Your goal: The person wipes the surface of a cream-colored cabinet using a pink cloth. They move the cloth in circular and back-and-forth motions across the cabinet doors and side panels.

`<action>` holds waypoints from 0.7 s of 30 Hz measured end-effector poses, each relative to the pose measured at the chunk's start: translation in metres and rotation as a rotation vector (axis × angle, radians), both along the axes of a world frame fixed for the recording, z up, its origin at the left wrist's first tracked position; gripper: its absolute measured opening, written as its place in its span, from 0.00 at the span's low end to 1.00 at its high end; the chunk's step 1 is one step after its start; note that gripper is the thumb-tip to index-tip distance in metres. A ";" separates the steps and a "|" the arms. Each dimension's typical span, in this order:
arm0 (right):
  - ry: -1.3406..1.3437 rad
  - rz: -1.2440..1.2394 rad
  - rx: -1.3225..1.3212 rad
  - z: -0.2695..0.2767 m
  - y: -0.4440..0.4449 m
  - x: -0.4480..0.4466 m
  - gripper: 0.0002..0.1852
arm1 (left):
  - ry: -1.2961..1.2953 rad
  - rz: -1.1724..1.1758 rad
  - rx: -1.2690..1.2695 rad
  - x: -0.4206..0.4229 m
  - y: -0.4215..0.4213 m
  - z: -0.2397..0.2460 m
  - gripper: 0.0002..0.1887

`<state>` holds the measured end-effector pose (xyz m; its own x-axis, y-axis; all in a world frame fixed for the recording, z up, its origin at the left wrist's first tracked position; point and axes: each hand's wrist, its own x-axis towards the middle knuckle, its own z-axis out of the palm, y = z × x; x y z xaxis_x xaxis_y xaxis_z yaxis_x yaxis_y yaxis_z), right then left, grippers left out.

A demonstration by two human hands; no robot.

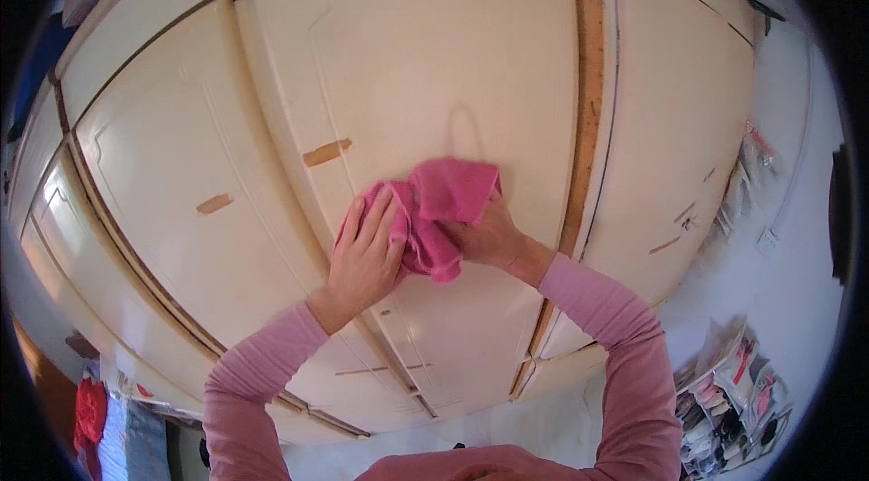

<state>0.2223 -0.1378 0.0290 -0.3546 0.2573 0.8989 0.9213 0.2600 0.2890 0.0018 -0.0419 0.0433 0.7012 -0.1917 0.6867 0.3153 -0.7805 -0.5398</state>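
Note:
A bunched pink cloth (451, 192) lies against a cream wardrobe door (421, 53) in the middle of the view. My left hand (366, 250) rests on the cloth's left part, fingers spread over it and pointing up. At the cloth's right side my right hand (489, 233) grips it, its fingertips partly hidden by the fabric. Two brown tape-like patches mark the doors, one (328, 152) up and left of the cloth, the other (215, 203) farther left.
A wooden strip (587, 87) runs down between the middle and right doors. At the lower right a rack (726, 406) holds bagged items and shoes beside a pale wall (787, 162) with a socket. Red fabric (89, 413) hangs at the lower left.

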 end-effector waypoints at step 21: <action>0.368 -0.267 0.108 -0.047 -0.057 0.065 0.36 | 0.339 -0.145 0.285 0.097 -0.040 0.031 0.32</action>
